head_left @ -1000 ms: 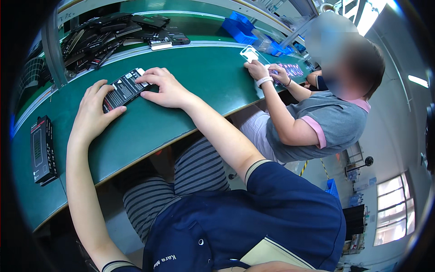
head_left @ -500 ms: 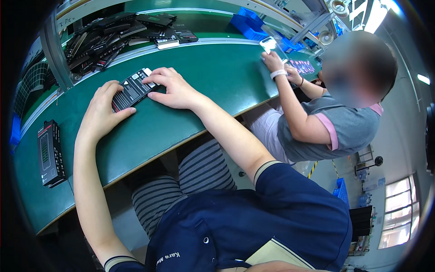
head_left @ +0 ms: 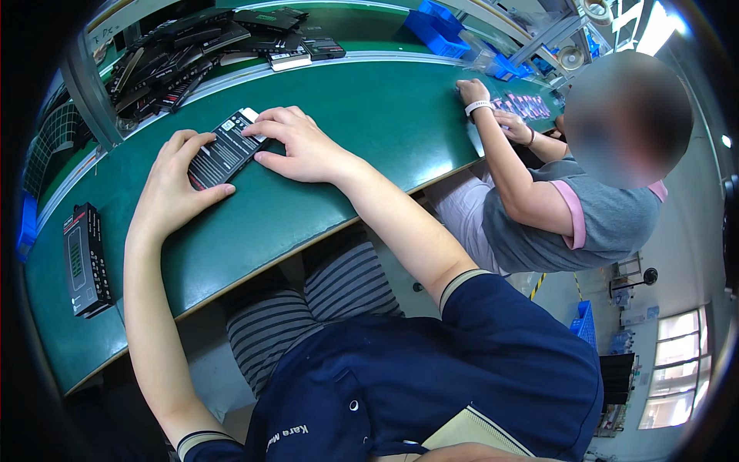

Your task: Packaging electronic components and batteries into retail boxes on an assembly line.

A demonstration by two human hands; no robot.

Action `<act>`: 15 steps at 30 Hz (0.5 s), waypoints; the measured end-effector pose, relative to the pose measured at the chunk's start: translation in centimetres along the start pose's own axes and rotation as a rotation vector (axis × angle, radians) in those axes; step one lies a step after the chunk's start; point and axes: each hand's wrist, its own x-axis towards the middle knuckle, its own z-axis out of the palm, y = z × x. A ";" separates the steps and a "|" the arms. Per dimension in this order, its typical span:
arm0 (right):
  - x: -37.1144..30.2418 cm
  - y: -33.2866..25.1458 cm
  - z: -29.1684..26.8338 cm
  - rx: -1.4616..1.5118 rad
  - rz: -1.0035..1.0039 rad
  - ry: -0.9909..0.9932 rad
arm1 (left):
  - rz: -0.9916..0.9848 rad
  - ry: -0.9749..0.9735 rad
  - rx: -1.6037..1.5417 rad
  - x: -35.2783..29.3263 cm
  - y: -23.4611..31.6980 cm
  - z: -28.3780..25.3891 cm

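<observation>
A flat black carton [head_left: 223, 156] with white print lies tilted on the green bench between my hands, a white flap at its far right end. My left hand [head_left: 171, 181] holds its left end, fingers along the far side and thumb along the near side. At the flap end, my right hand [head_left: 296, 146] has its fingertips on the carton's face and its thumb at the near edge. Whether anything is inside the carton is hidden. A second black box [head_left: 87, 260] with a green picture stands apart, left of my left forearm.
Many black cartons [head_left: 181, 58] are heaped on the shelf behind a metal post [head_left: 88, 96]. Blue bins [head_left: 436, 31] sit at the back. To my right a co-worker [head_left: 539, 196] works beside several pinkish pieces [head_left: 523, 106] on the bench [head_left: 362, 108].
My hands keep nearly the same grip on the carton. The bright, phone-like thing at the co-worker's hand no longer shows. My view has shifted slightly.
</observation>
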 end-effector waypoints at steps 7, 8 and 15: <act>-0.6 0.0 0.4 -0.042 -0.042 0.015 | 0.013 -0.007 -0.001 0.0 0.0 0.5; -0.7 0.0 0.2 -0.048 -0.049 0.020 | 0.009 -0.020 -0.006 0.1 0.0 0.5; -0.8 0.0 0.3 -0.025 -0.053 0.023 | 0.042 0.014 0.020 0.1 -0.2 0.7</act>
